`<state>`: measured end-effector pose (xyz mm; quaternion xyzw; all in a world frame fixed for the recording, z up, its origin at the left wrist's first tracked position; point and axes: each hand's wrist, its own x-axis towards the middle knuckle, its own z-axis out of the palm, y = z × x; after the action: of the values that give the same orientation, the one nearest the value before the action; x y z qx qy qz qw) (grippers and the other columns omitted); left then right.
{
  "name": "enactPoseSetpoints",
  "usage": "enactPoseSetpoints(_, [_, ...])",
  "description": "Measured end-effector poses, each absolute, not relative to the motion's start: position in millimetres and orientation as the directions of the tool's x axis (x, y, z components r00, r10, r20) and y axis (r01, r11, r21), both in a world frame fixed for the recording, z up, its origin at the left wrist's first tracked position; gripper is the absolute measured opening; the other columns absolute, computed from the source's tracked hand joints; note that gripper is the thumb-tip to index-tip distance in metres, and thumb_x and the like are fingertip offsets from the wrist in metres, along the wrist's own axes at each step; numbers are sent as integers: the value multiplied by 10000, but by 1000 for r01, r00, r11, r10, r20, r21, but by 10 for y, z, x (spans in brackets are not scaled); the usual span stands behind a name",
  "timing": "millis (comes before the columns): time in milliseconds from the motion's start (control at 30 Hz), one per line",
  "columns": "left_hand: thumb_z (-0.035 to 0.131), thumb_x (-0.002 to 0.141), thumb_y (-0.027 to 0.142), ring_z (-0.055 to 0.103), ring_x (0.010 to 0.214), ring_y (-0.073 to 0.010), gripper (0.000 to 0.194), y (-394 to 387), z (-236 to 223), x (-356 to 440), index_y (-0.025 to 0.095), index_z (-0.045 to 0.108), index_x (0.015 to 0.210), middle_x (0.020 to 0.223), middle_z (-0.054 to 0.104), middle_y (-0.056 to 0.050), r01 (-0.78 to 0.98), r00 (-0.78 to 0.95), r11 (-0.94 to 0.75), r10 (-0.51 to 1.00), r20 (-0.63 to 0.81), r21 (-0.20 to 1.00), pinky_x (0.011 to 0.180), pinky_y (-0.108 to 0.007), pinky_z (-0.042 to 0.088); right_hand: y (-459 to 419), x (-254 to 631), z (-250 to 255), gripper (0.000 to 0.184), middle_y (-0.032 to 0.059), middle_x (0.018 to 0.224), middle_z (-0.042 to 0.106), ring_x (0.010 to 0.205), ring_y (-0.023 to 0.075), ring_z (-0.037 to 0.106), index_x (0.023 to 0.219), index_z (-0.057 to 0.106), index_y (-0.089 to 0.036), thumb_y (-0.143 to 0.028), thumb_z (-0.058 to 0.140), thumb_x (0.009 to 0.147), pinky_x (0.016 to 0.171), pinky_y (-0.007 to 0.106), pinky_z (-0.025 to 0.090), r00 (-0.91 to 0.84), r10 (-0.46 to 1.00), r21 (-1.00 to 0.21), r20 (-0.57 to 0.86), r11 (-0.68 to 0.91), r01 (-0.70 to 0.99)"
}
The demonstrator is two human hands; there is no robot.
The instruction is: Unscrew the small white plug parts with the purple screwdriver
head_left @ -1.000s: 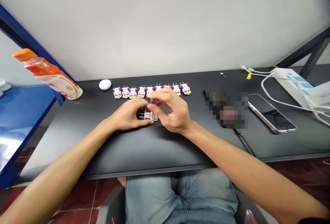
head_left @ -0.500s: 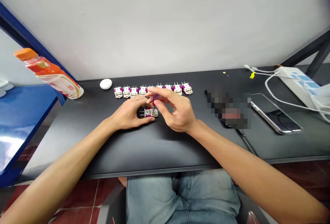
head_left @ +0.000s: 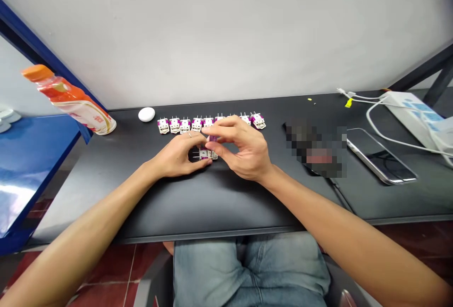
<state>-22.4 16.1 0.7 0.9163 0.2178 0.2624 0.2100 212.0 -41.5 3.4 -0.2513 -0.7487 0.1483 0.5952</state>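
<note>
A small white and purple plug part [head_left: 205,154] with metal prongs lies on the black table [head_left: 219,194], and my left hand [head_left: 179,155] is closed around it, steadying it. My right hand [head_left: 240,149] pinches a small purple-handled tool [head_left: 213,138] between thumb and fingers, its tip down on the part. Behind both hands, a row of several similar white and purple parts [head_left: 184,124] stands along the table's far side.
An orange drink bottle [head_left: 71,100] leans at the far left beside a blue surface [head_left: 28,165]. A white oval object [head_left: 146,114] lies near the row. A phone [head_left: 380,155], a blurred dark item [head_left: 314,151], white cables and a power strip [head_left: 410,111] are at the right.
My right hand lifted the purple tool slightly, then brought it back down onto the part. My left hand stayed on the part.
</note>
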Motion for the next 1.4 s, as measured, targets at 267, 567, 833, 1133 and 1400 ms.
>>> enactPoseSetpoints(267, [739, 1073, 364, 780, 999, -247, 152, 147, 0, -214, 223, 731, 1129, 1084, 830, -70, 284, 791, -802, 505, 345, 525, 964, -388, 633, -443, 2104, 48, 333, 92, 1331, 836, 1181, 227, 835, 1429, 826, -294, -217, 747, 1115, 867, 351, 800, -140, 603, -584, 785, 796, 155])
enactPoseSetpoints(567, [753, 1074, 336, 797, 1117, -275, 182, 153, -33, -231, 212, 754, 1206, 1205, 844, -104, 271, 794, -797, 502, 342, 540, 1032, -402, 645, -419, 2100, 43, 411, 71, 1386, 873, 1189, 215, 855, 1523, 811, -332, -200, 715, 1146, 899, 339, 793, -154, 572, -556, 806, 820, 137])
enactPoseSetpoints(833, [732, 1083, 303, 793, 1068, -250, 147, 142, 0, -214, 204, 772, 1184, 1153, 845, -81, 249, 805, -808, 479, 350, 534, 1018, -367, 640, -421, 2123, 56, 522, 93, 1435, 858, 1255, 215, 848, 1617, 762, -321, -129, 632, 1150, 960, 352, 790, -165, 574, -553, 802, 818, 160])
enactPoseSetpoints(1133, [736, 1087, 301, 809, 1147, -272, 174, 155, -26, -223, 197, 776, 1221, 1189, 855, -95, 242, 806, -819, 468, 361, 521, 1069, -392, 644, -432, 2122, 26, 495, 82, 1399, 845, 1207, 214, 843, 1616, 750, -343, -171, 620, 1171, 943, 361, 803, -159, 622, -613, 767, 783, 107])
enactPoseSetpoints(1400, [752, 1076, 300, 808, 1067, -253, 160, 152, -6, -227, 204, 784, 1200, 1163, 856, -84, 240, 802, -815, 473, 365, 528, 1014, -369, 651, -431, 2116, 28, 465, 66, 1309, 852, 1141, 199, 839, 1568, 783, -350, -172, 674, 1153, 899, 345, 805, -150, 607, -593, 781, 795, 129])
